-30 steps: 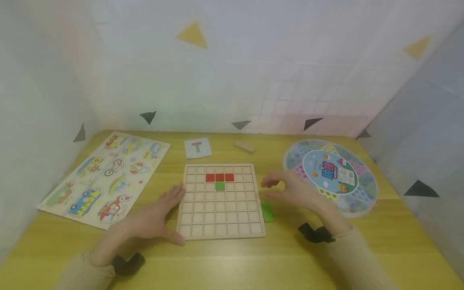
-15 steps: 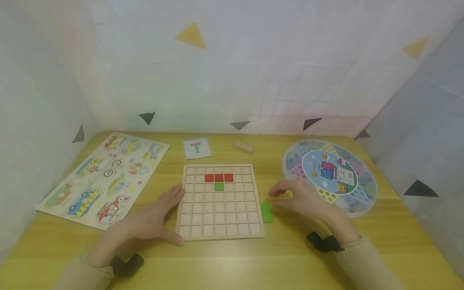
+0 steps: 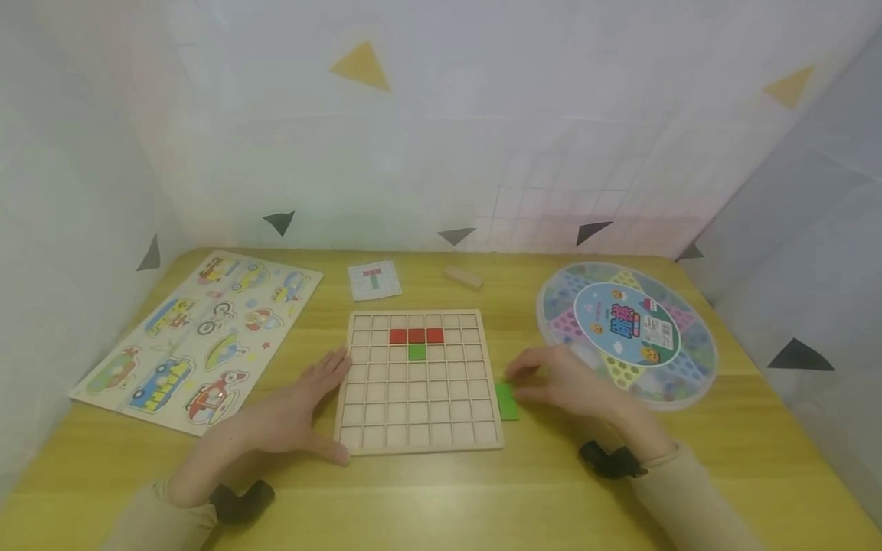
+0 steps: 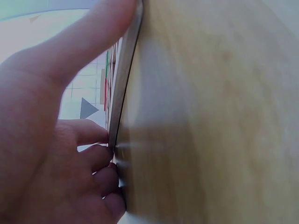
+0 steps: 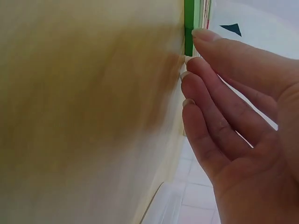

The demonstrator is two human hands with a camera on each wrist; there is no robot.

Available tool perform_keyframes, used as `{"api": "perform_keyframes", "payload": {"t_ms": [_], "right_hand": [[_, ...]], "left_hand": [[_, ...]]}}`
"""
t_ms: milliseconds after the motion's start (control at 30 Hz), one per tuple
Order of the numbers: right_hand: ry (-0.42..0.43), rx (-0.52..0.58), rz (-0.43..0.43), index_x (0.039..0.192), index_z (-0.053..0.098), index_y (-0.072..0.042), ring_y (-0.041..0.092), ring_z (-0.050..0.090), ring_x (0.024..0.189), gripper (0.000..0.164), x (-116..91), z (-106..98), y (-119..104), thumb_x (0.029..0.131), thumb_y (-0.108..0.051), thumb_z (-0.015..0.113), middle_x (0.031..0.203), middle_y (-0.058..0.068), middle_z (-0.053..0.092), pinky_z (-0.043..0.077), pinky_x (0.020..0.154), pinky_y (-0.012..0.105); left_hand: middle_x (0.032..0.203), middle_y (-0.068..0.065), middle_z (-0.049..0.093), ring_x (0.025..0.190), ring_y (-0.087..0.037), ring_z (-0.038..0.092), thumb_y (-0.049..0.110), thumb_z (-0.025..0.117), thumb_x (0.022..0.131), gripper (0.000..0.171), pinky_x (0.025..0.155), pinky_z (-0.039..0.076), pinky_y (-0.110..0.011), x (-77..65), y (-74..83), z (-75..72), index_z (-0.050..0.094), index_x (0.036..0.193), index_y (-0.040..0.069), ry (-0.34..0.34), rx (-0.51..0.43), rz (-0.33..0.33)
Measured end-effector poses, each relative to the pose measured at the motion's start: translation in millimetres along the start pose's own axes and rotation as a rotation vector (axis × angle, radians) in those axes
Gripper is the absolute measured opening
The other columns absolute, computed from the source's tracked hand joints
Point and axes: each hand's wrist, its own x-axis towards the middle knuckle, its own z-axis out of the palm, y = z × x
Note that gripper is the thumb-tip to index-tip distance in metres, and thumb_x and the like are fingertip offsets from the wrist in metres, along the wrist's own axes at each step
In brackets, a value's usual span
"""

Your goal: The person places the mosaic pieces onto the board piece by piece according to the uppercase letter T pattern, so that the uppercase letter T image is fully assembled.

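A square wooden grid board [image 3: 420, 394] lies in the middle of the table in the head view. Three red tiles [image 3: 416, 336] sit in a row in its cells, with a green tile [image 3: 416, 352] under the middle one. My left hand [image 3: 289, 413] rests at the board's left edge, thumb and fingers spread along it. A larger green piece [image 3: 507, 402] lies flat against the board's right edge. My right hand [image 3: 568, 383] is at that piece, its fingers loosely bent; in the right wrist view the thumb [image 5: 208, 36] touches the green piece, fingertips just past its end.
A small card [image 3: 374, 281] with a red and green T pattern lies behind the board, near a wooden block [image 3: 464, 277]. A vehicle picture puzzle [image 3: 207, 337] is at left; a round game box [image 3: 627, 333] is at right.
My right hand has come down and nearer to me, from beside the board's upper right edge to the green piece. My left hand has stayed in place.
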Motion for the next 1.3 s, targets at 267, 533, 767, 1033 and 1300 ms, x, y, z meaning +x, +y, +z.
{"api": "perform_keyframes", "payload": {"t_ms": [267, 533, 767, 1033, 1300], "right_hand": [[-0.010, 0.023, -0.011, 0.108, 0.072, -0.021, 0.008, 0.067, 0.099, 0.027, 1.5, 3.1, -0.4, 0.083, -0.018, 0.081, 0.106, -0.011, 0.073, 0.056, 0.092, 0.032], [0.005, -0.012, 0.006, 0.108, 0.073, -0.020, 0.007, 0.066, 0.098, 0.028, 1.3, 2.5, -0.4, 0.082, -0.015, 0.081, 0.104, -0.011, 0.072, 0.056, 0.091, 0.032], [0.048, -0.044, -0.018, 0.107, 0.073, -0.015, 0.011, 0.068, 0.095, 0.027, -0.2, 1.7, 2.2, 0.081, -0.012, 0.082, 0.102, -0.007, 0.073, 0.057, 0.088, 0.034], [0.026, -0.040, 0.029, 0.109, 0.073, -0.017, 0.009, 0.067, 0.096, 0.028, 0.5, 0.5, 1.0, 0.082, -0.013, 0.081, 0.103, -0.009, 0.072, 0.057, 0.089, 0.033], [0.019, -0.034, 0.097, 0.111, 0.072, -0.017, 0.010, 0.065, 0.097, 0.031, -0.9, -1.6, 0.2, 0.082, -0.012, 0.081, 0.103, -0.010, 0.072, 0.056, 0.089, 0.034]], "left_hand": [[0.168, -0.015, -0.002, 0.150, -0.049, 0.003, 0.068, 0.082, 0.064, 0.135, 0.119, 0.014, -0.065, 0.6, -0.4, 0.0, 0.010, 0.161, 0.006, -0.003, 0.001, 0.000], [0.168, -0.015, -0.002, 0.151, -0.048, 0.003, 0.067, 0.082, 0.065, 0.134, 0.120, 0.013, -0.064, 0.6, 0.5, -0.2, 0.011, 0.160, 0.005, -0.001, 0.000, 0.004], [0.168, -0.014, -0.001, 0.151, -0.046, 0.004, 0.068, 0.081, 0.064, 0.134, 0.120, 0.014, -0.063, 1.0, -0.5, 0.5, 0.012, 0.160, 0.005, 0.002, 0.003, 0.005], [0.168, -0.014, -0.002, 0.152, -0.046, 0.003, 0.069, 0.080, 0.065, 0.134, 0.120, 0.014, -0.063, 0.7, -1.0, 0.7, 0.010, 0.161, 0.006, -0.003, 0.008, 0.004], [0.168, -0.013, -0.003, 0.152, -0.045, 0.002, 0.069, 0.080, 0.065, 0.135, 0.121, 0.013, -0.062, 0.2, -1.4, 1.0, 0.010, 0.161, 0.006, -0.002, 0.010, 0.010]]}}
